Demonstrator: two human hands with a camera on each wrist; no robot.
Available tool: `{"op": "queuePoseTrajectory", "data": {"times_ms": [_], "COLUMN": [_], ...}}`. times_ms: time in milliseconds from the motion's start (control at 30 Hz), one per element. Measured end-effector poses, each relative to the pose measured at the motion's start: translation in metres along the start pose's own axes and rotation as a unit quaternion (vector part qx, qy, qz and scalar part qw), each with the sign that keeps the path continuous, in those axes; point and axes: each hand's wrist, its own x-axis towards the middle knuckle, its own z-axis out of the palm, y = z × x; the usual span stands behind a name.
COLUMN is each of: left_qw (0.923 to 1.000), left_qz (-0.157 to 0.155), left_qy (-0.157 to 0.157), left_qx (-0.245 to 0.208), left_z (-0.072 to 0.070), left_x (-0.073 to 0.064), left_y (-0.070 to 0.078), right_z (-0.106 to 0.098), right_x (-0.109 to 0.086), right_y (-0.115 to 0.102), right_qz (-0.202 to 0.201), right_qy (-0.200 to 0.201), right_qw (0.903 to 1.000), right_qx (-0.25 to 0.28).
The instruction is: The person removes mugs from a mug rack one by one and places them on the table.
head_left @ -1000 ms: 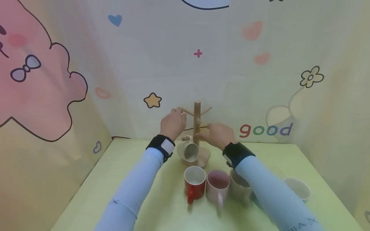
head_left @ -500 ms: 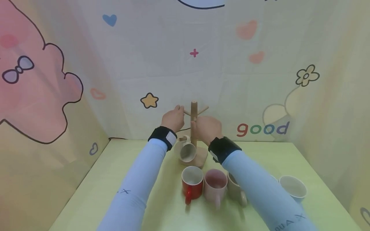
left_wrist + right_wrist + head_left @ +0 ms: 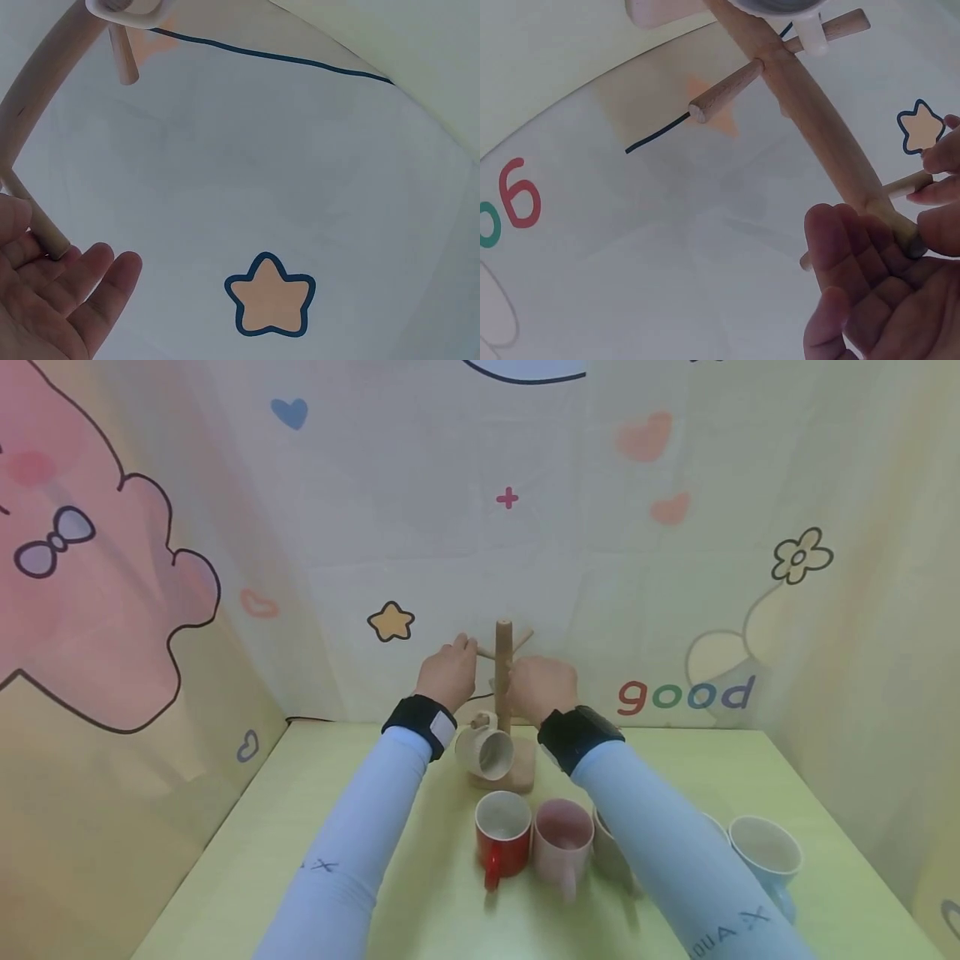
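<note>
A wooden mug tree [image 3: 503, 643] stands near the back wall. A cream mug [image 3: 472, 750] hangs by its handle from a lower left peg. My left hand [image 3: 447, 677] is at the upper left peg; in the left wrist view the thumb and fingers pinch that peg [image 3: 46, 232] near its tip. My right hand [image 3: 543, 687] is against the post's right side. In the right wrist view its fingers and thumb hold a short front peg [image 3: 900, 231], which they partly cover. Below the tree stand a red mug [image 3: 513, 857] and a pink mug [image 3: 553, 862].
Right of the pink mug is a beige mug [image 3: 610, 856], partly behind my right forearm. Another mug rim [image 3: 716, 824] shows past that sleeve. A light blue mug [image 3: 776, 870] stands at the far right. Patterned cloth walls [image 3: 585, 568] close the back and sides.
My right hand has moved left onto the post and its front peg. The mug tree has turned slightly, its base now squarer to me. My left hand stays at the upper left peg.
</note>
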Motion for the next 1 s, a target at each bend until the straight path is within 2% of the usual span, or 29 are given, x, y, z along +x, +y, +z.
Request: {"op": "queuePoseTrajectory", "data": {"times_ms": [133, 267, 500, 733, 1000], "left_qw": [0.9999, 0.9999, 0.9998, 0.9997, 0.9994], "left_qz": [0.001, 0.003, 0.008, 0.015, 0.031], "left_qy": [0.008, 0.007, 0.007, 0.009, 0.015], "left_qx": [0.008, 0.011, 0.016, 0.017, 0.009], "left_z": [0.002, 0.003, 0.002, -0.001, -0.006], "left_x": [-0.003, -0.005, -0.010, -0.016, -0.024], "left_y": [-0.003, -0.004, -0.001, 0.001, 0.005], "right_z": [-0.001, 0.000, 0.006, 0.008, 0.012], "right_x": [0.001, 0.003, 0.008, 0.012, 0.016], "right_y": [0.001, 0.005, 0.017, 0.027, 0.041], "right_qz": [-0.013, -0.010, -0.005, -0.004, 0.007], "right_qy": [0.006, 0.014, 0.038, 0.030, 0.049], "right_qw": [0.9999, 0.9995, 0.9993, 0.9996, 0.9985], "right_qx": [-0.008, -0.028, -0.004, 0.002, 0.023]}}
